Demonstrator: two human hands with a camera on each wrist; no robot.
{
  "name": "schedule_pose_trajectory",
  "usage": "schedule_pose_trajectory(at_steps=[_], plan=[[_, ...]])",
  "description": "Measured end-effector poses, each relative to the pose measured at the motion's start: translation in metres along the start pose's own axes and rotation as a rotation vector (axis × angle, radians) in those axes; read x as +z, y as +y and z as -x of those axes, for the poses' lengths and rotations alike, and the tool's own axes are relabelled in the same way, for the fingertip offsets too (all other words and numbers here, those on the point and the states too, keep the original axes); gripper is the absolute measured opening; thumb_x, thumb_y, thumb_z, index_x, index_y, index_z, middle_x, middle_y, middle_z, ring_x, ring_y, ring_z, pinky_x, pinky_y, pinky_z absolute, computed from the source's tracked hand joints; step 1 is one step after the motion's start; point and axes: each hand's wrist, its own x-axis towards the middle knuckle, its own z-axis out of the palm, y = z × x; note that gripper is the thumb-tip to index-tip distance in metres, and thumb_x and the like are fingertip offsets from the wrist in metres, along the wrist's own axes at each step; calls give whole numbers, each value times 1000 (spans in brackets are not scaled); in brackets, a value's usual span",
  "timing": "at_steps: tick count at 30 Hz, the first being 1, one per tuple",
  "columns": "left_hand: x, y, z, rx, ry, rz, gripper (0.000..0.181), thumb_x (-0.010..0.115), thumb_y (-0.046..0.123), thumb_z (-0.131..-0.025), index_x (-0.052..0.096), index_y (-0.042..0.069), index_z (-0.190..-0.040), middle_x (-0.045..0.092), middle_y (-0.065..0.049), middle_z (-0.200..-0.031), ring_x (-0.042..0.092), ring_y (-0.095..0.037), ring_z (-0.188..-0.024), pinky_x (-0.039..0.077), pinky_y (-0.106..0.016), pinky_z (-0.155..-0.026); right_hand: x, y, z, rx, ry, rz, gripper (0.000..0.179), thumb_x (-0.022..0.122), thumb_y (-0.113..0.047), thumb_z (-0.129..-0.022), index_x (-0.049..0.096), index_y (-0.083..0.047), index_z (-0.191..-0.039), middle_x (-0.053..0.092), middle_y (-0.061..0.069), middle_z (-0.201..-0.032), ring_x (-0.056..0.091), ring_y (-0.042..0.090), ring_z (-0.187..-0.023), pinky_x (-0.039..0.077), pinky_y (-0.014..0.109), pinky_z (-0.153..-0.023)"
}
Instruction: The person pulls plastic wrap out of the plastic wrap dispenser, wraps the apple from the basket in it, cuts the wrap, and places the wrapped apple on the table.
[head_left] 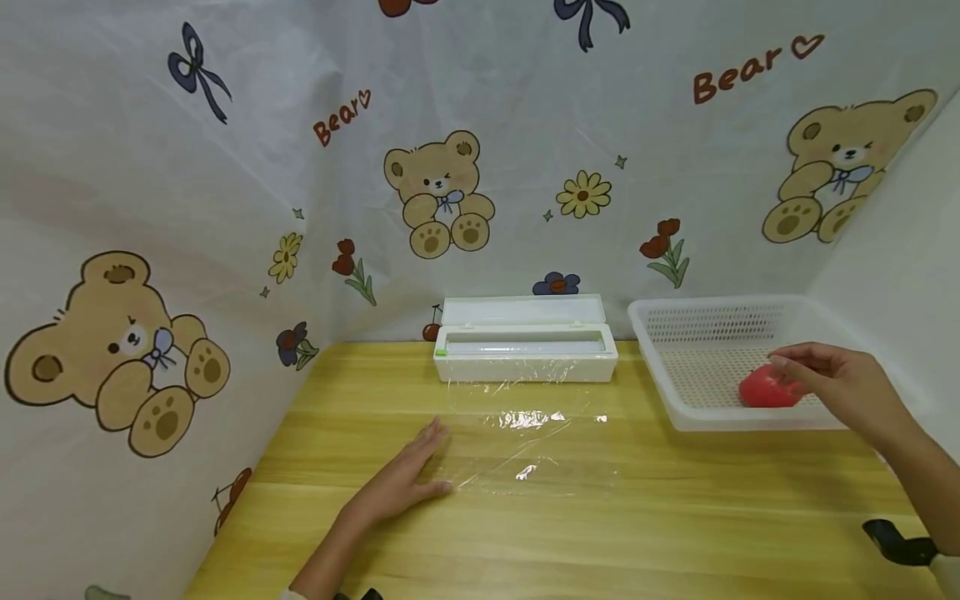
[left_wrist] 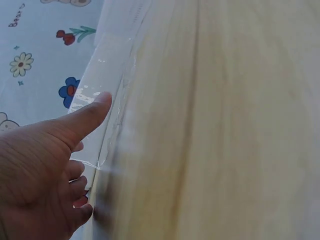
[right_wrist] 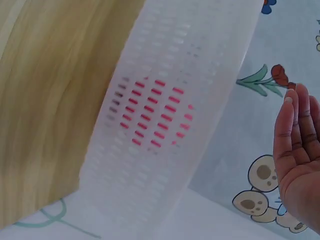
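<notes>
A sheet of clear cling film point(head_left: 543, 454) lies on the table, running forward from a white cling film box point(head_left: 525, 368) with its lid raised. My left hand point(head_left: 397, 485) is at the film's left edge, thumb stretched out; in the left wrist view the thumb overlaps the film point(left_wrist: 112, 72). Over the white slotted basket point(head_left: 678, 410) hovers my right hand point(head_left: 851, 385), just above a smooth, rounded red object point(head_left: 763, 390), its kind unclear. The right wrist view shows that hand point(right_wrist: 299, 160) with straight fingers and nothing held. Red shows through the basket's slots.
The wooden table point(head_left: 660, 533) ends against a patterned cloth backdrop point(head_left: 525, 100) printed with bears and flowers. The box stands at the table's back edge, with the basket to its right. A white wall point(head_left: 907, 250) rises behind the basket.
</notes>
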Motion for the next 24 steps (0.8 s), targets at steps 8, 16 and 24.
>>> schedule_pose_trajectory(at_steps=[8,16,24], plan=[[1,-4,2,-36,-28,-6,86,68,48,-95,26,12,-162,10,-13,-169,11,-34,-154,21,-60,-120,-14,41,-20,12,63,181,40,61,-33,-103,66,2,-121,67,-20,-91,53,-13,-70,47,20,-56],[2,-6,3,-42,-29,3,88,70,49,-93,28,11,-161,11,-13,-169,11,-34,-154,21,-60,-120,-23,66,-33,14,-30,289,47,61,-34,-103,61,9,-122,59,41,-120,57,51,-102,47,67,-72],[2,-7,1,-41,-35,2,89,69,53,-92,30,11,-160,12,-12,-169,11,-34,-154,22,-60,-120,-19,90,-42,-7,-164,303,54,63,-30,-101,53,16,-128,54,44,-125,53,63,-110,49,73,-82]])
